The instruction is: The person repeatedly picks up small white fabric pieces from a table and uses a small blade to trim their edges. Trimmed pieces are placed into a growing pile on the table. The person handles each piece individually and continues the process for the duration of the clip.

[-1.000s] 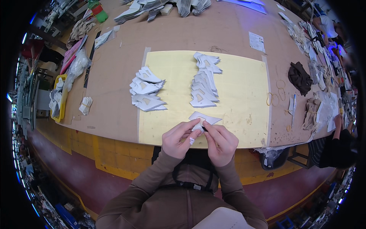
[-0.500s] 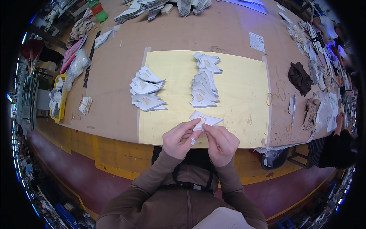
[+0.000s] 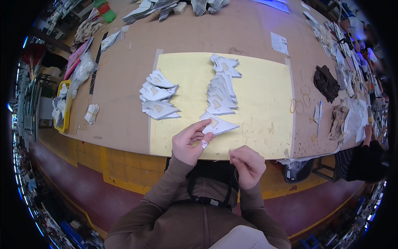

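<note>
My left hand [image 3: 189, 143] pinches a white cut fabric piece [image 3: 222, 125], pointed at its right end, by its left part between thumb and fingers. A small beige patch shows on that piece beside my fingertips. Apart from it, over the table's near edge, my right hand [image 3: 248, 167] has its fingers curled together; whether anything is in them is hidden. Just beyond the held piece runs an overlapping row of similar white pieces [image 3: 219, 92]. To the left lies another overlapping group of white pieces [image 3: 156, 93], with beige patches visible.
A yellow sheet [image 3: 257, 116] is taped to the brown table [image 3: 120, 74]. Rubber bands [image 3: 295, 106], a dark crumpled cloth [image 3: 326, 83] and a pen [image 3: 319, 118] lie right. A small white bundle [image 3: 92, 114] and yellow basket [image 3: 62, 118] are left. Grey stacks [image 3: 153, 9] lie far.
My right hand has let go of the white fabric piece and drawn back toward the lower right. My left hand has shifted slightly up and left with the piece, now near the row's end.
</note>
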`<action>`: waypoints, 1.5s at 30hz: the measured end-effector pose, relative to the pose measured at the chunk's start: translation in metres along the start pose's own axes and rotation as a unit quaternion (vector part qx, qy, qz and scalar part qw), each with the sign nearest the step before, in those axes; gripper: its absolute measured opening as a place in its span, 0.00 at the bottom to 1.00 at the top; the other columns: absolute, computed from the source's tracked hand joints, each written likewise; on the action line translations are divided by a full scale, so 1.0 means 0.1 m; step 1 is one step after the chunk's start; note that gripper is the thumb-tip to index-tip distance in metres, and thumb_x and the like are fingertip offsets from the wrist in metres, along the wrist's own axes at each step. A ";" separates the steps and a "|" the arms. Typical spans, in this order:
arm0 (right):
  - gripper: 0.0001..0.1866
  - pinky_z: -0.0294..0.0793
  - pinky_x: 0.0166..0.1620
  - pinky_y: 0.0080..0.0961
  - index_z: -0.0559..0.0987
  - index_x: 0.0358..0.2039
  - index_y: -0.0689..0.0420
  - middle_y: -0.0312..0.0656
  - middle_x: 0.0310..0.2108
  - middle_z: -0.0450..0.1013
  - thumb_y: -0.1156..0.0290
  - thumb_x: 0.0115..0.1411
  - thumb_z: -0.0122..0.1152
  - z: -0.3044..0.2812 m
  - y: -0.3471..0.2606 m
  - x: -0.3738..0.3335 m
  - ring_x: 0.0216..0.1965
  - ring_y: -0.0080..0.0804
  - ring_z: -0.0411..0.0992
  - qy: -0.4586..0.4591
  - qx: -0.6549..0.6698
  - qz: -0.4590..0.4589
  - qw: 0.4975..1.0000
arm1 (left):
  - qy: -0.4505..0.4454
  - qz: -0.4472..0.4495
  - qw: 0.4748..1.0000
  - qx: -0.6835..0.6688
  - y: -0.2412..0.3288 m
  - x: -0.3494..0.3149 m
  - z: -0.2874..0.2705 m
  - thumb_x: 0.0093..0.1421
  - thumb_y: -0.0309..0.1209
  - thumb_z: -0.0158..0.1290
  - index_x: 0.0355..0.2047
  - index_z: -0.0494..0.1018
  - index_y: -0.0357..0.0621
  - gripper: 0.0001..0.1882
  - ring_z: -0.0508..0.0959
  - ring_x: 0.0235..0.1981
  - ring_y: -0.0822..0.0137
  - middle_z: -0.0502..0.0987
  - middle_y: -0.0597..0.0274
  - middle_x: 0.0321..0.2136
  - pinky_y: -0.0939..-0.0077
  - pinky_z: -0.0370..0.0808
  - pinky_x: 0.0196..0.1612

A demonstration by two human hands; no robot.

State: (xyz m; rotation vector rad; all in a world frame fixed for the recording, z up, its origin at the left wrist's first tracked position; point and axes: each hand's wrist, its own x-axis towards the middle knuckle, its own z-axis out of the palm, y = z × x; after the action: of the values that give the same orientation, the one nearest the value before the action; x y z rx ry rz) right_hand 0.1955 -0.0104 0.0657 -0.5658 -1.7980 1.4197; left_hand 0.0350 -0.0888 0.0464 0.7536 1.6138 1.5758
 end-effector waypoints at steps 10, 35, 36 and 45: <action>0.17 0.66 0.24 0.20 0.81 0.42 0.62 0.42 0.26 0.74 0.84 0.49 0.65 0.06 0.14 0.13 0.22 0.27 0.70 0.023 -0.216 -0.043 0.975 | -0.050 0.002 0.992 -0.117 0.05 -0.08 0.00 0.59 0.15 0.54 0.52 0.68 0.25 0.20 0.80 0.41 0.66 0.76 0.49 0.43 0.79 0.77 0.46; 0.16 0.65 0.22 0.17 0.81 0.42 0.62 0.42 0.26 0.74 0.84 0.50 0.65 0.15 0.02 0.08 0.22 0.23 0.70 0.066 -0.135 0.049 0.987 | -0.068 -0.046 0.984 -0.160 0.07 -0.10 -0.01 0.58 0.14 0.54 0.50 0.67 0.24 0.18 0.80 0.42 0.63 0.76 0.45 0.42 0.71 0.81 0.46; 0.16 0.64 0.22 0.17 0.81 0.42 0.62 0.41 0.26 0.74 0.84 0.50 0.65 0.15 0.02 0.08 0.22 0.22 0.69 0.072 -0.134 0.051 0.987 | -0.072 -0.040 0.983 -0.165 0.07 -0.11 -0.02 0.59 0.15 0.53 0.51 0.66 0.24 0.19 0.80 0.42 0.63 0.76 0.45 0.42 0.73 0.79 0.47; 0.16 0.69 0.27 0.21 0.82 0.41 0.62 0.43 0.26 0.75 0.85 0.49 0.65 0.06 0.00 0.11 0.25 0.29 0.74 0.017 -0.136 0.033 0.990 | -0.071 -0.019 0.983 -0.168 0.10 -0.12 -0.04 0.60 0.16 0.53 0.52 0.66 0.25 0.19 0.79 0.43 0.64 0.76 0.46 0.43 0.75 0.77 0.48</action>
State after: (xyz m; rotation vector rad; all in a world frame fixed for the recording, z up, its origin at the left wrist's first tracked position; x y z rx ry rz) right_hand 0.1838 -0.0059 0.0685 -0.7921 -1.9761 1.2065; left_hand 0.0376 -0.0997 0.0570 0.6320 1.2111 1.6708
